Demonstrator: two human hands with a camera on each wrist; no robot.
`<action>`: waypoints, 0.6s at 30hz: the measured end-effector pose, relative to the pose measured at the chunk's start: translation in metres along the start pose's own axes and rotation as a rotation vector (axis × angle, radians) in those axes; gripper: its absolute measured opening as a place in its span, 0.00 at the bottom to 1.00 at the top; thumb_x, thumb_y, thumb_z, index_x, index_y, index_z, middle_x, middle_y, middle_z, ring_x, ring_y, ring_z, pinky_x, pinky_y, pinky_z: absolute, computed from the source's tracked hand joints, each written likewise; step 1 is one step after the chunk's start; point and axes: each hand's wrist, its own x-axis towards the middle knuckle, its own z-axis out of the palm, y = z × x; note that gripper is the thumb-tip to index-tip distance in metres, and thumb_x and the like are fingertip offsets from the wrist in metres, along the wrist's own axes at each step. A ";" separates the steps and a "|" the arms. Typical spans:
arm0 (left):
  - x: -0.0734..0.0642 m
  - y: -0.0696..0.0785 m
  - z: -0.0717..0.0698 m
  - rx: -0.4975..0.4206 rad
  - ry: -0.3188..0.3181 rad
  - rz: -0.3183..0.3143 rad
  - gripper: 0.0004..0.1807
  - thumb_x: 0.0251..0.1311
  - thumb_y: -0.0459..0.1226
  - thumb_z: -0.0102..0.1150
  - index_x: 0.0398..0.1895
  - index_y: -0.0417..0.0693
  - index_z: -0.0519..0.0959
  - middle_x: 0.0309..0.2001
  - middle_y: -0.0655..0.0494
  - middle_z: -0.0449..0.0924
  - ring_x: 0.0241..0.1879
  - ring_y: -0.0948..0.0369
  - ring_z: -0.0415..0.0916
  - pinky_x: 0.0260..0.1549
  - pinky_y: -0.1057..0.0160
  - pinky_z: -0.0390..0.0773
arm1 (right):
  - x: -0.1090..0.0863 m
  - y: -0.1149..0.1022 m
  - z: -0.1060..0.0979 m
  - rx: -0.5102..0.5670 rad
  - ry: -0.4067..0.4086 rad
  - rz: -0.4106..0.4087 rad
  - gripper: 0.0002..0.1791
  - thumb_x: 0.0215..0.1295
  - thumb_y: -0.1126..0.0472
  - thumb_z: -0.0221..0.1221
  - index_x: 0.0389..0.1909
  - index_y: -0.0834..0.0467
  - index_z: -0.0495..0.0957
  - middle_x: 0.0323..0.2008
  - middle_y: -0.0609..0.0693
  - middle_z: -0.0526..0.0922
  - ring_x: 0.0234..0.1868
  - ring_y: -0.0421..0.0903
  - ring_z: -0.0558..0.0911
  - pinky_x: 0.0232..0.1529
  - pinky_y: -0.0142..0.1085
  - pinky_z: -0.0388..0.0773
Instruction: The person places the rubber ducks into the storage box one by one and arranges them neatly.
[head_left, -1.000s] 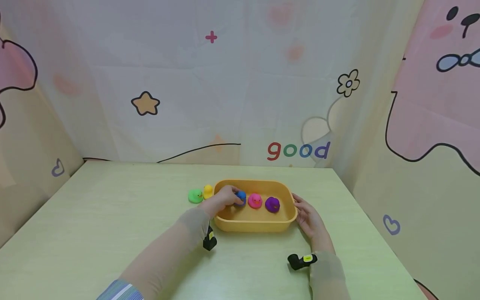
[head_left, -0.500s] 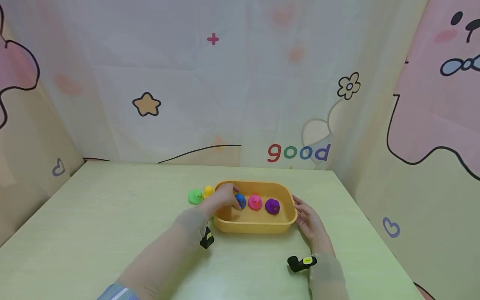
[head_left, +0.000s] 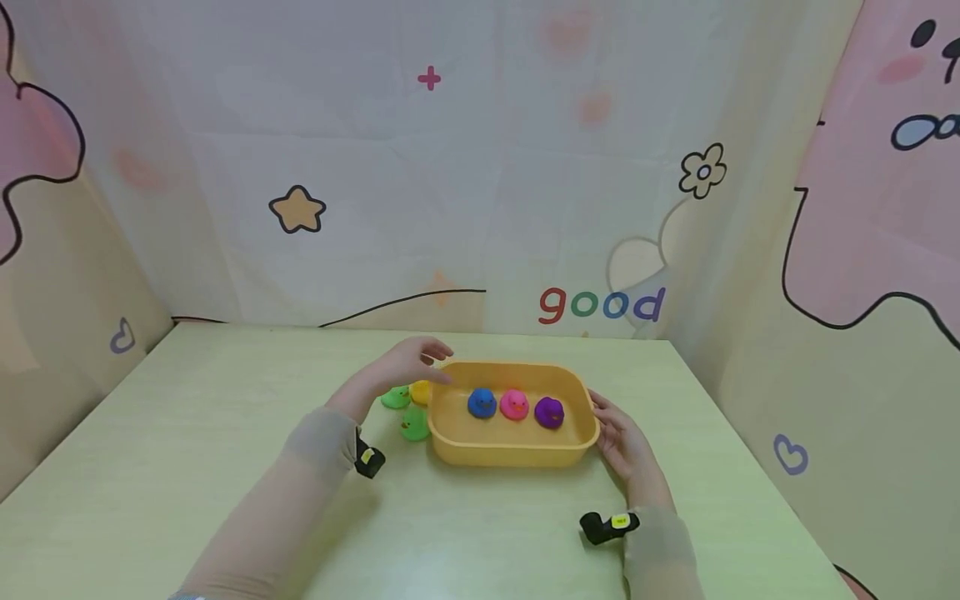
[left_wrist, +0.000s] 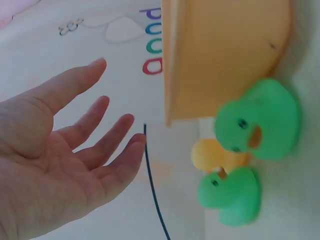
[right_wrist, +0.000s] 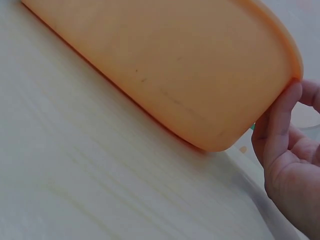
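Note:
In the head view, my left hand [head_left: 411, 363] hovers at the left end of a yellow plastic bin [head_left: 510, 455]. Its fingers are spread and loosely bent, with nothing in them, as the left wrist view also shows. A blue rubber duck [head_left: 482, 403], a pink rubber duck [head_left: 514, 405] and a purple rubber duck [head_left: 550, 412] sit in a row inside the bin. My right hand [head_left: 622, 440] rests against the outside of the bin's right end. In the right wrist view its fingertips touch the wall just under the rim.
Left of the bin, a green rubber duck [left_wrist: 265, 122], a second green rubber duck [left_wrist: 232, 197] and a yellow rubber duck [left_wrist: 215, 155] stand on the pale table [head_left: 225, 433]. Printed cloth walls [head_left: 375, 183] enclose the table at the back and sides.
My left hand has let go of the blue duck inside the bin and moved up and left over the bin's left rim. The right hand stays at the bin's end.

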 end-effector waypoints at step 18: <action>-0.014 -0.068 -0.001 -0.134 0.235 -0.243 0.33 0.53 0.33 0.67 0.64 0.35 0.70 0.68 0.33 0.62 0.68 0.38 0.60 0.67 0.41 0.63 | -0.005 -0.004 0.004 -0.032 -0.047 -0.022 0.19 0.74 0.71 0.40 0.49 0.51 0.77 0.42 0.45 0.83 0.38 0.35 0.83 0.37 0.23 0.81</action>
